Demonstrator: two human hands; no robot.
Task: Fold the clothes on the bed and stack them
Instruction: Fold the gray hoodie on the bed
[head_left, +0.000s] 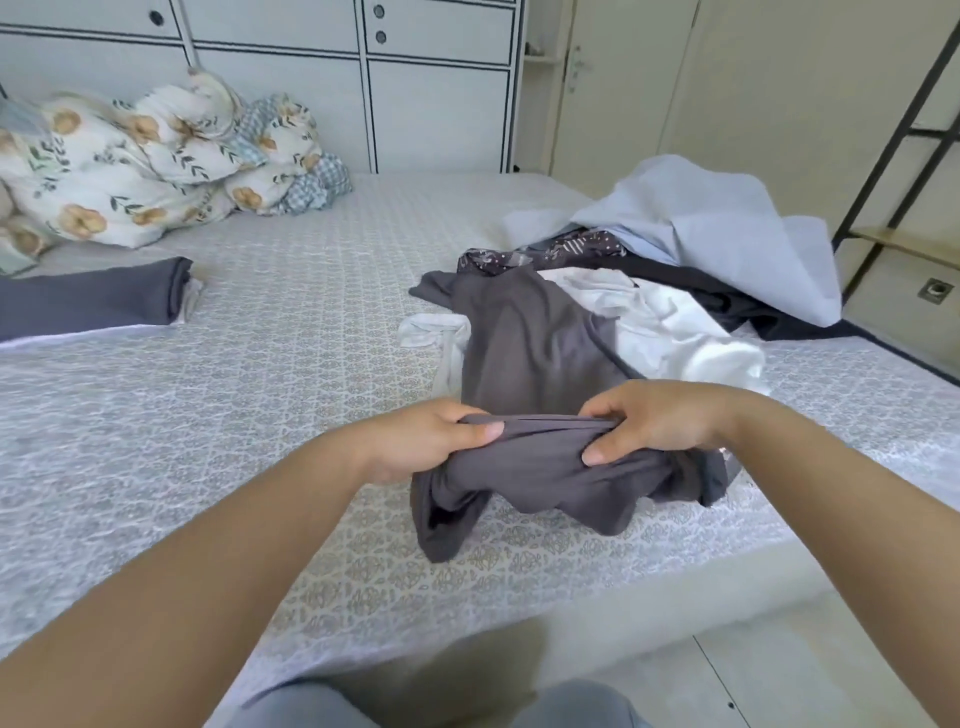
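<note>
Grey garment (530, 338) gripped by both hands' fingers (485, 430).

A bed (291, 312) with a grey patterned cover fills the middle. At eleven o'clock, a floral quilt (130, 166) lies bunched against a white panelled wardrobe (363, 78). At one o'clock stands a cream door (623, 88); at three o'clock, a black-framed shelf (904, 239). Pale floor (779, 670) shows at five o'clock. Soft, even light.
</note>
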